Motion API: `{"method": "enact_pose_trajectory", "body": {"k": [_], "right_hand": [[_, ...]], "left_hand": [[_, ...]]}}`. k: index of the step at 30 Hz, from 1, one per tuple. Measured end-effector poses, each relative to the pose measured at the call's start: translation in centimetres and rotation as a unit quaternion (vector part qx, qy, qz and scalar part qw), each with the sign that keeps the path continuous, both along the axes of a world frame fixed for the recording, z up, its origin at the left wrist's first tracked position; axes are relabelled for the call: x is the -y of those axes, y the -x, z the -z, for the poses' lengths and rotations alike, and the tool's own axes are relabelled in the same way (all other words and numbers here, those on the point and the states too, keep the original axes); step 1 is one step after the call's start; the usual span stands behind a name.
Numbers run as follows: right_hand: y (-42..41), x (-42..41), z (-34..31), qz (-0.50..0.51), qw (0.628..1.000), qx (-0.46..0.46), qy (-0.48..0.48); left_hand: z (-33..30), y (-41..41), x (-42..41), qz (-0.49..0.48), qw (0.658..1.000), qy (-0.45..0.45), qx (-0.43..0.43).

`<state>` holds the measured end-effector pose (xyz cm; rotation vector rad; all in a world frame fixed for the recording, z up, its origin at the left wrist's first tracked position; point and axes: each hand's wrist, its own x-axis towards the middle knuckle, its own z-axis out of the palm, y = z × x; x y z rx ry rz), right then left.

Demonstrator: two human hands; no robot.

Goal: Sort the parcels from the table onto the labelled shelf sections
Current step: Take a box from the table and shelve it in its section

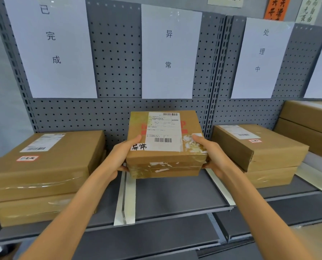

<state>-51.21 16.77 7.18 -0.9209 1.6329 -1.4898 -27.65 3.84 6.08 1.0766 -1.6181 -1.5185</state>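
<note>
A brown cardboard parcel [165, 145] with a white shipping label and a handwritten tag 异常 is held over the middle shelf section. My left hand [119, 158] grips its left side, thumb on top and fingers underneath. My right hand [210, 154] grips its right side the same way. The parcel looks to be held just above the grey shelf board [175, 192], though its far edge may be touching. Above it on the pegboard hangs the paper sign 异常 [168, 51].
Two stacked parcels [44, 171] fill the left section under the sign 已完成 [51, 36]. Two more parcels [257, 152] lie in the right section under 处理中 [261, 51], with further boxes [310, 124] at far right. White tape strips [125, 199] divide the sections.
</note>
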Motion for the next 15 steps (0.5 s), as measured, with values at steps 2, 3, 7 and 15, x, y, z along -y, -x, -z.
{"method": "enact_pose_trajectory", "body": {"k": [2, 3, 7, 15], "right_hand": [[0.5, 0.7, 0.1, -0.008, 1.000, 0.000, -0.011], [0.7, 1.0, 0.2, -0.014, 1.000, -0.001, -0.016], [1.6, 2.1, 0.9, -0.032, 0.999, 0.001, -0.029], [3.2, 4.4, 2.0, -0.052, 0.997, 0.007, -0.048]], "left_hand": [[0.4, 0.3, 0.4, -0.002, 1.000, -0.002, 0.005], [0.6, 0.4, 0.6, -0.003, 1.000, -0.006, 0.008], [1.2, 0.9, 1.0, -0.014, 1.000, -0.019, 0.021], [1.6, 1.5, 0.9, -0.046, 0.997, -0.037, 0.043]]}}
